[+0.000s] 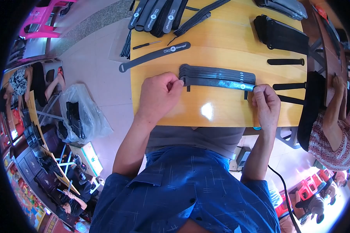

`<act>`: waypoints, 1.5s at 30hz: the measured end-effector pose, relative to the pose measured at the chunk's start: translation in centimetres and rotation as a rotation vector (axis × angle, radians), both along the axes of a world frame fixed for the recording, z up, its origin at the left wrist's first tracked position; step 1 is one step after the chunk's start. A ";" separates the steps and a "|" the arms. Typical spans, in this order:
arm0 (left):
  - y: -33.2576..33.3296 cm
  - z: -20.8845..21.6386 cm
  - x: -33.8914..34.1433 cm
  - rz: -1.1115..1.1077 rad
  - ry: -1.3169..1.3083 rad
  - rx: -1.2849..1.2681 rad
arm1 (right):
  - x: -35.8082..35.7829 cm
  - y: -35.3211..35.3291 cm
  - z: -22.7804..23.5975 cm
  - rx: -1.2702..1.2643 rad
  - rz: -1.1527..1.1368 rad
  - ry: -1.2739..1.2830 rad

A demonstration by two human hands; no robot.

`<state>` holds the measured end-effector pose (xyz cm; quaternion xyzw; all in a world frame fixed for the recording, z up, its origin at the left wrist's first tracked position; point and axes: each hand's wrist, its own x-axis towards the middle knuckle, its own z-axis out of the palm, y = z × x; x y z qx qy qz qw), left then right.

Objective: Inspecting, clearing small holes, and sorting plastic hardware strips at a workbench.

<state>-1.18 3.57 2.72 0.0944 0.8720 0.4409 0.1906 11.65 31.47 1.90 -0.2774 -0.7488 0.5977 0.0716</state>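
A dark grey strap (214, 82) with a pale printed mark is stretched level between my two hands over the wooden table. My left hand (157, 93) pinches its left end, near the small hole. At the other end, the thumb and fingers of my right hand (267, 103) are closed on the strap's tip. Just beyond it lies a neat stack of similar straps (217, 71), partly covered by the held one. Two short dark tabs show below the strap, beside each hand; what they belong to is unclear.
A loose grey strap (155, 57) and a thin black tool (146, 45) lie at the left on the wooden table (229, 110). Strap bundles (155, 17) sit at the far edge. Black straps (286, 61) and a black pile (280, 33) are at right. Other people sit nearby.
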 end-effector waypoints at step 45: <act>0.7 0.7 -0.6 -0.030 0.013 -0.114 | -0.9 -0.8 0.3 0.241 -0.033 -0.099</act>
